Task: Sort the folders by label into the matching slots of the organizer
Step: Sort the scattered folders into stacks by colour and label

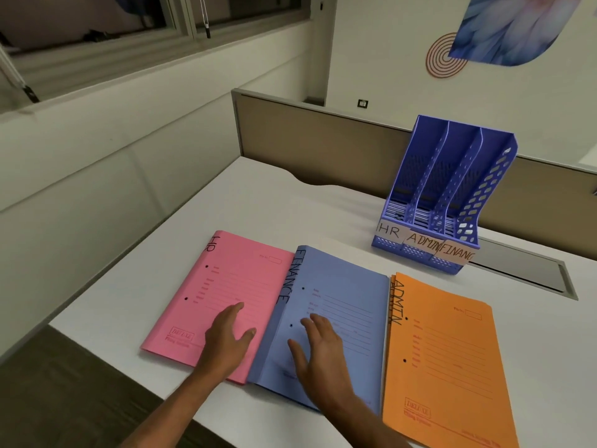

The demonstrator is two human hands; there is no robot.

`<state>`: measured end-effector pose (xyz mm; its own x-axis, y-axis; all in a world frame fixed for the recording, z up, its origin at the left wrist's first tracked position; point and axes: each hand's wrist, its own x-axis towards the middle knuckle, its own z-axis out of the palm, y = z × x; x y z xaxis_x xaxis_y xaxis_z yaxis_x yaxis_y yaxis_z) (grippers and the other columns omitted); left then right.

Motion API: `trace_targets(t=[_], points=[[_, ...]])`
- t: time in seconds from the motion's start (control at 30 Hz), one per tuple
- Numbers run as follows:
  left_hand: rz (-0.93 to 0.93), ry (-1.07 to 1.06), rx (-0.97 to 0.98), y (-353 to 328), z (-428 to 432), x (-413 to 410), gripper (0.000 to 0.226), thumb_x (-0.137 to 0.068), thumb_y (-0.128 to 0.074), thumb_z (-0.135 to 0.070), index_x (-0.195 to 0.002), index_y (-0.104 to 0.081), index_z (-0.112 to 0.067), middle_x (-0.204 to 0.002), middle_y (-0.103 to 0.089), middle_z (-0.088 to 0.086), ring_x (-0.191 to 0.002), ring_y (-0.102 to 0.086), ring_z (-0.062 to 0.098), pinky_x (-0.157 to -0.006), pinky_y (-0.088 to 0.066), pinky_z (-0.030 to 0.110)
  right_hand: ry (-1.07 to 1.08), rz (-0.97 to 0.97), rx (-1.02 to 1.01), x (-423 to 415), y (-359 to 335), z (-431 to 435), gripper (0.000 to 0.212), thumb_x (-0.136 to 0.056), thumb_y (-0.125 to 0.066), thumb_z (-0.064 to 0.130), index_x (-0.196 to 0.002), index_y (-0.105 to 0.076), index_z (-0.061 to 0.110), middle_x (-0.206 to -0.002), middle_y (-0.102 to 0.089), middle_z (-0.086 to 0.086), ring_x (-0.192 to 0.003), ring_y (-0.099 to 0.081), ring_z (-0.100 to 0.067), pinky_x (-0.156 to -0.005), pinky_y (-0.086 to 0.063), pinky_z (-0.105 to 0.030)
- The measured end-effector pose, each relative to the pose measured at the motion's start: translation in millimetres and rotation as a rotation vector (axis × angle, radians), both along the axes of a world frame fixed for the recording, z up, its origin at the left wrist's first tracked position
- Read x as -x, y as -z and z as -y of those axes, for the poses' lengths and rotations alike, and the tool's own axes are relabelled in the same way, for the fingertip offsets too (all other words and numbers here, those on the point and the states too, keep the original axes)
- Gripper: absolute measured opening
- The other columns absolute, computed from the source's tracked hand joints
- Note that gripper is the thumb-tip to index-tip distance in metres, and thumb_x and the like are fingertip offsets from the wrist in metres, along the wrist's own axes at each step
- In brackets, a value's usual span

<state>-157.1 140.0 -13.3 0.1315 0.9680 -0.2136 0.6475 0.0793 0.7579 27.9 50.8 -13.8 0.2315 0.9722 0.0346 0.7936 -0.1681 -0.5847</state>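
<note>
Folders lie flat in a row on the white worktop [307,205], seen from the head camera. At the left is the pink folder [226,286], with "HR" handwritten along its spine edge. Beside it is the blue folder [339,302], marked "FINANCE"; its left edge overlaps the pink one's right edge. At the right is the orange folder [445,350], marked "ADMIN", just beside the blue one, their edges touching or nearly so.

The left hand [227,337] rests palm down on the lower right part of the pink folder, fingers loosely spread and thumb out toward the blue folder, gripping nothing. The right hand [318,347] lies palm down on the blue folder, fingers spread and slightly blurred, also gripping nothing.

Farther back to the right stands the blue-violet organizer [452,176], upright with three slots, well apart from the folders. Paper labels across its front read "HR", "ADMIN" and "FINANC" from left to right, the last running past the frame's edge. All three slots look empty. A beige partition [307,134] runs behind the worktop.
</note>
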Motion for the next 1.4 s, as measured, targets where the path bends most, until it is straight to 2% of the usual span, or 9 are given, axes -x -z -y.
trace_targets(t=[0.1, 0.23, 0.33, 0.5, 0.73, 0.87, 1.0, 1.27, 1.4], points=[[-0.067, -0.068, -0.038, -3, -14, 17, 0.06, -0.091, -0.069, -0.024, -0.144, -0.044, -0.017, -0.147, -0.048, 0.008, -0.135, -0.044, 0.028, -0.114, -0.036, 0.051, -0.087, 0.02, 0.023, 22, 1, -16, 0.057, -0.1, -0.038, 0.049, -0.149, -0.032, 0.022, -0.162, -0.02, -0.001, -0.15, -0.012, -0.019, -0.12, -0.007, -0.03], [-0.155, -0.176, -0.073, -4, -36, 44, 0.053, -0.091, -0.068, -0.025, -0.139, -0.05, -0.015, -0.144, -0.052, 0.01, -0.132, -0.048, 0.031, -0.112, -0.034, 0.055, -0.187, 0.059, 0.049, 45, 2, -34, 0.059, -0.1, -0.039, 0.049, -0.15, -0.028, 0.019, -0.163, -0.016, -0.003, -0.15, -0.012, -0.019, -0.119, -0.005, -0.029], [-0.219, -0.241, -0.061, -5, -55, 61, 0.051, -0.092, -0.066, -0.027, -0.137, -0.051, -0.011, -0.142, -0.054, 0.013, -0.129, -0.05, 0.034, -0.109, -0.035, 0.056, -0.233, 0.103, 0.107, 59, 5, -45, 0.062, -0.099, -0.038, 0.05, -0.151, -0.024, 0.019, -0.163, -0.012, -0.005, -0.149, -0.012, -0.023, -0.122, -0.011, -0.039], [-0.269, -0.294, 0.046, -7, -81, 81, 0.047, -0.094, -0.061, -0.032, -0.136, -0.05, -0.011, -0.136, -0.057, 0.015, -0.122, -0.052, 0.037, -0.105, -0.036, 0.052, -0.337, 0.204, 0.172, 73, 12, -60, 0.061, -0.098, -0.045, 0.042, -0.149, -0.021, 0.018, -0.161, -0.014, -0.013, -0.147, -0.017, -0.03, -0.122, -0.005, -0.047], [-0.176, -0.3, 0.126, -11, -98, 96, 0.045, -0.096, -0.059, -0.033, -0.135, -0.05, -0.011, -0.134, -0.061, 0.016, -0.115, -0.059, 0.038, -0.104, -0.043, 0.055, -0.401, 0.299, 0.244, 84, 23, -66, 0.062, -0.098, -0.048, 0.034, -0.149, -0.017, 0.015, -0.16, -0.017, -0.017, -0.148, -0.014, -0.03, -0.119, 0.01, -0.051], [-0.146, -0.312, 0.197, -12, -105, 100, 0.051, -0.096, -0.059, -0.034, -0.139, -0.046, -0.011, -0.139, -0.056, 0.018, -0.121, -0.056, 0.04, -0.105, -0.043, 0.058, -0.391, 0.307, 0.251, 87, 25, -68, 0.065, -0.097, -0.051, 0.036, -0.149, -0.018, 0.015, -0.158, -0.021, -0.016, -0.147, -0.017, -0.03, -0.12, 0.008, -0.051], [-0.117, -0.309, 0.249, -11, -108, 105, 0.052, -0.094, -0.061, -0.035, -0.138, -0.047, -0.01, -0.134, -0.059, 0.018, -0.115, -0.059, 0.039, -0.102, -0.046, 0.056, -0.35, 0.263, 0.234, 88, 27, -70, 0.061, -0.096, -0.049, 0.039, -0.147, -0.023, 0.018, -0.157, -0.025, -0.01, -0.145, -0.022, -0.026, -0.121, 0.004, -0.048], [0.117, -0.337, 0.317, -10, -123, 122, 0.064, -0.083, -0.077, -0.033, -0.136, -0.048, -0.012, -0.126, -0.062, 0.018, -0.1, -0.066, 0.035, -0.086, -0.058, 0.047, -0.305, 0.182, 0.201, 82, 35, -68, 0.061, -0.093, -0.042, 0.049, -0.148, -0.029, 0.024, -0.158, -0.027, -0.003, -0.147, -0.018, -0.017, -0.121, 0.004, -0.035], [0.28, -0.268, 0.419, -10, -128, 127, 0.047, -0.078, -0.081, -0.017, -0.119, -0.059, -0.01, -0.102, -0.072, 0.014, -0.081, -0.073, 0.034, -0.064, -0.061, 0.04, -0.275, 0.142, 0.201, 81, 36, -66, 0.062, -0.093, -0.04, 0.054, -0.148, -0.029, 0.027, -0.159, -0.026, 0.0, -0.147, -0.016, -0.015, -0.118, 0.007, -0.031]])
